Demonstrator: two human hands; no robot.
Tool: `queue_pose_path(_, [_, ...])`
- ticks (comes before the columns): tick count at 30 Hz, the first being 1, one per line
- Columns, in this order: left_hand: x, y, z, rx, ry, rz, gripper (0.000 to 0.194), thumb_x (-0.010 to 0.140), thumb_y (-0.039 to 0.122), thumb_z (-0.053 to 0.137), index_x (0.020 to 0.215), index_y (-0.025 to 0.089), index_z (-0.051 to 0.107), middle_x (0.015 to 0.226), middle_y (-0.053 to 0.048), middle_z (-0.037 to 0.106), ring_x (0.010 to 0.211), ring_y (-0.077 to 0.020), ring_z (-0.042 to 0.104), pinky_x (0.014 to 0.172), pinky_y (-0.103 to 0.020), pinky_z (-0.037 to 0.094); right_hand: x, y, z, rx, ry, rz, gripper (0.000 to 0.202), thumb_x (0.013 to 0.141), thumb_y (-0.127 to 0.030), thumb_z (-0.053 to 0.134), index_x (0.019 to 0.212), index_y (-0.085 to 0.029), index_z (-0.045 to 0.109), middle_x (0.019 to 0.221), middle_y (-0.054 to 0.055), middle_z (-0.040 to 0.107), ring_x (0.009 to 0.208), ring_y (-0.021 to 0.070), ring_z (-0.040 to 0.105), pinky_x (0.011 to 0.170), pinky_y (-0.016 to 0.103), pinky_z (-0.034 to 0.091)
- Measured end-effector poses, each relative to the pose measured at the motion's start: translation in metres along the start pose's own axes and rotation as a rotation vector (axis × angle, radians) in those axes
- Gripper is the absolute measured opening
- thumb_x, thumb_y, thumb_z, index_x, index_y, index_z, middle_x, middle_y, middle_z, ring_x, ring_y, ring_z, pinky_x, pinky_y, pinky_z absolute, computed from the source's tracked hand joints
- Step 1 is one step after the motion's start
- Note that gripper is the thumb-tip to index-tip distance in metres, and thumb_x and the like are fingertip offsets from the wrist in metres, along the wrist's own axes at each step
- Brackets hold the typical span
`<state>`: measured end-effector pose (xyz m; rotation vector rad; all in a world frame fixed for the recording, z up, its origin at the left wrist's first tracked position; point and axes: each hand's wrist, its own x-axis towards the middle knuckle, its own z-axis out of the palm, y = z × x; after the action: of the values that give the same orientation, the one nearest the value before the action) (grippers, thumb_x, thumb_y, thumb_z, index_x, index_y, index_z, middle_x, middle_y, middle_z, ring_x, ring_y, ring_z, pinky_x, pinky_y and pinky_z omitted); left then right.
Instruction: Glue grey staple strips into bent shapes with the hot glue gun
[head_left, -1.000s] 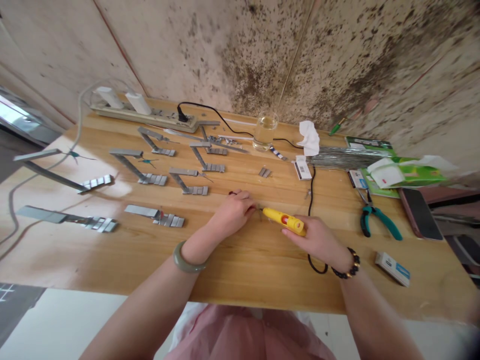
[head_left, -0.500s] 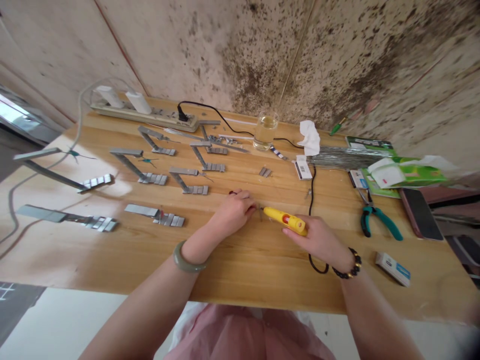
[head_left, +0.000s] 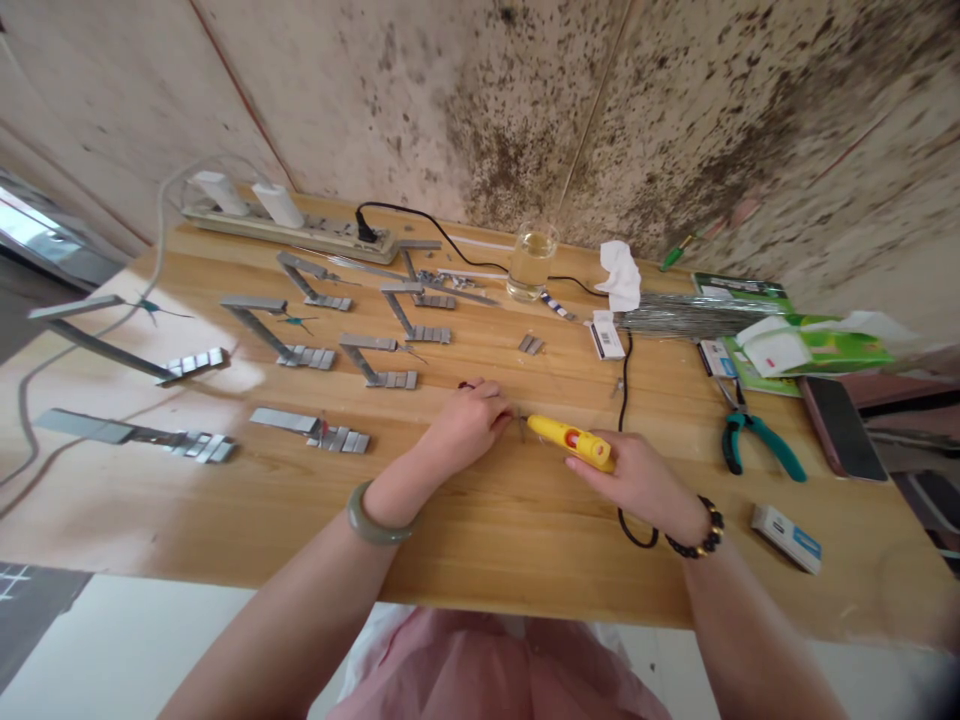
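Note:
My right hand point(head_left: 634, 475) is wrapped round a yellow hot glue gun point(head_left: 566, 438), whose dark nozzle points left. At the nozzle's tip is a small thin grey piece point(head_left: 522, 426), close to the wooden table top. My left hand point(head_left: 472, 420) rests on the table with thumb and fingers pinched beside that piece; what lies between the fingertips is too small to make out. To the left stand several bent grey strip figures point(head_left: 367, 360) on slatted bases. Two flatter grey strip pieces point(head_left: 285, 420) lie nearer the front edge.
A glass of yellowish liquid point(head_left: 532, 262) stands at the back. Teal-handled pliers point(head_left: 763, 440), a phone point(head_left: 841, 428) and a small box point(head_left: 786, 537) lie right. A bundle of wires point(head_left: 690, 316) is behind. A black cord point(head_left: 624, 390) runs beside my right hand; a power strip point(head_left: 330, 238) sits back left.

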<state>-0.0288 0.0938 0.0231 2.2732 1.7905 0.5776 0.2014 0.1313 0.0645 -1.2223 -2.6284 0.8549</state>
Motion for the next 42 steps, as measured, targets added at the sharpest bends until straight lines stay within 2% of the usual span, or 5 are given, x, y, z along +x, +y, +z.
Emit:
queue_pose_path(20, [-0.0009, -0.0012, 0.0024, -0.023, 0.009, 0.006, 0.016, 0.085, 0.018, 0.052, 0.078, 0.017, 0.066, 0.081, -0.006, 0.061, 0.081, -0.0183, 0.054, 0.076, -0.032, 0.042, 0.0000, -0.0004, 0.0008, 0.022, -0.002, -0.004, 0.020, 0.083, -0.036, 0.053, 0.088, -0.020, 0.064, 0.080, 0.003, 0.070, 0.070, 0.0188, 0.063, 0.058, 0.026, 0.044])
queue_pose_path(34, [-0.0008, -0.0016, 0.0024, -0.013, 0.016, 0.010, 0.017, 0.085, 0.019, 0.052, 0.077, 0.016, 0.066, 0.079, -0.006, 0.060, 0.080, -0.0188, 0.054, 0.075, -0.032, 0.042, 0.0004, -0.0009, 0.0005, -0.008, -0.008, -0.003, 0.019, 0.083, -0.035, 0.053, 0.085, -0.020, 0.064, 0.075, 0.002, 0.068, 0.065, 0.0171, 0.061, 0.054, 0.025, 0.042])
queue_pose_path(42, [-0.0005, -0.0002, 0.0008, -0.023, 0.004, -0.004, 0.016, 0.085, 0.019, 0.052, 0.078, 0.017, 0.066, 0.080, -0.006, 0.060, 0.081, -0.0185, 0.054, 0.077, -0.032, 0.042, 0.0000, 0.0006, 0.0016, 0.006, 0.006, -0.013, 0.019, 0.083, -0.035, 0.054, 0.088, -0.020, 0.065, 0.080, 0.002, 0.070, 0.069, 0.0179, 0.063, 0.056, 0.025, 0.043])
